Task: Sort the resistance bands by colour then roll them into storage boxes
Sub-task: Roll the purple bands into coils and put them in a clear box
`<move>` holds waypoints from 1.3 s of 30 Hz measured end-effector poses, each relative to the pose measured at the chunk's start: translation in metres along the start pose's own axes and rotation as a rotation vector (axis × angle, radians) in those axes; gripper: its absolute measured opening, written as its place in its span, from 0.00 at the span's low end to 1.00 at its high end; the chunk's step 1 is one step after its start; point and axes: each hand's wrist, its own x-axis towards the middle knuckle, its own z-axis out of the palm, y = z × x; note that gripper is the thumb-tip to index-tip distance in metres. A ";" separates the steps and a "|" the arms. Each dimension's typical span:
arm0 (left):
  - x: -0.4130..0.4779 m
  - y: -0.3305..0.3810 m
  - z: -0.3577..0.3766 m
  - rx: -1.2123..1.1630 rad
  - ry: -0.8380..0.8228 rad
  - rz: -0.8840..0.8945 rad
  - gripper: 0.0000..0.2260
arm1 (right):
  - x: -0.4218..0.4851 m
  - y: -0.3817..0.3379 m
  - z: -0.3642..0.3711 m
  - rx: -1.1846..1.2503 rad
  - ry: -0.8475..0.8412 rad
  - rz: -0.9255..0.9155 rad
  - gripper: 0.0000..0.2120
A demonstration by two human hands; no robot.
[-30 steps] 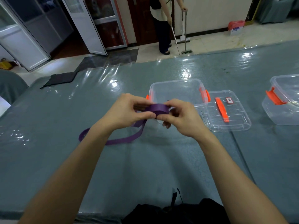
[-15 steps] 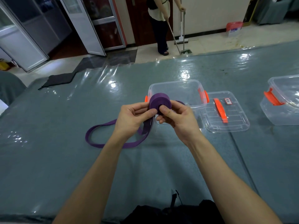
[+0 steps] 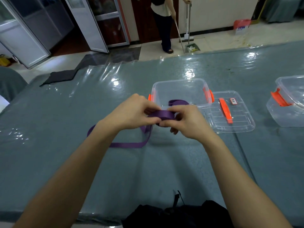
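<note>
Purple resistance band (image 3: 162, 116), partly wound into a flat roll, is held up above the table (image 3: 65, 129) between both hands, just in front of an open clear storage box (image 3: 179, 80) with orange latches. The left hand (image 3: 134, 112) grips the roll from its left side with the thumb and curled fingers pinching it, and the right hand (image 3: 187, 122) pinches the other side, fingers bent round the edge and underneath. From the roll the unwound tail (image 3: 128, 145) drops to the table and lies there in a loose loop to the left, partly hidden by the left forearm. More purple band (image 3: 178, 102) shows just behind the hands, apparently inside the box. The box's clear lid (image 3: 230, 127) with an orange handle lies flat just to the right, and a second clear box (image 3: 289, 112) stands farther right. Beyond the table a person (image 3: 164, 22) stands with a broom and dustpan.
</note>
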 end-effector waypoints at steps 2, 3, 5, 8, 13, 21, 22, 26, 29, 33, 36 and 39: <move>-0.005 -0.011 0.007 -0.435 0.127 -0.085 0.17 | -0.001 0.000 -0.007 0.254 0.094 0.020 0.10; -0.008 -0.014 0.014 -0.596 0.199 -0.121 0.19 | 0.000 -0.001 -0.008 0.357 0.135 0.027 0.10; -0.009 -0.010 0.027 -0.813 0.309 -0.168 0.21 | 0.001 -0.005 -0.006 0.525 0.205 0.028 0.10; -0.008 -0.004 0.037 -0.908 0.388 -0.215 0.22 | 0.003 -0.009 0.002 0.680 0.261 0.007 0.08; -0.009 0.000 0.039 -0.900 0.386 -0.213 0.18 | 0.004 -0.012 0.017 0.961 0.245 0.060 0.16; -0.016 -0.014 0.021 -0.675 0.315 -0.172 0.10 | 0.005 -0.012 0.008 0.738 0.220 0.032 0.11; -0.015 -0.016 0.020 -0.643 0.274 -0.158 0.09 | 0.005 -0.012 0.008 0.713 0.218 0.027 0.10; -0.013 -0.024 0.018 -0.561 0.270 -0.089 0.11 | 0.005 -0.009 0.005 0.698 0.231 0.032 0.11; -0.012 -0.017 0.030 -0.758 0.209 -0.085 0.13 | 0.005 -0.013 0.008 0.738 0.214 0.026 0.11; -0.008 -0.002 0.051 -0.966 0.386 -0.140 0.12 | 0.005 -0.013 0.013 0.830 0.210 0.047 0.16; -0.008 -0.005 0.050 -0.947 0.368 -0.145 0.12 | 0.004 -0.007 0.014 0.825 0.154 0.082 0.20; -0.012 -0.016 0.035 -0.771 0.250 -0.121 0.12 | 0.003 -0.003 -0.002 0.591 0.014 0.099 0.19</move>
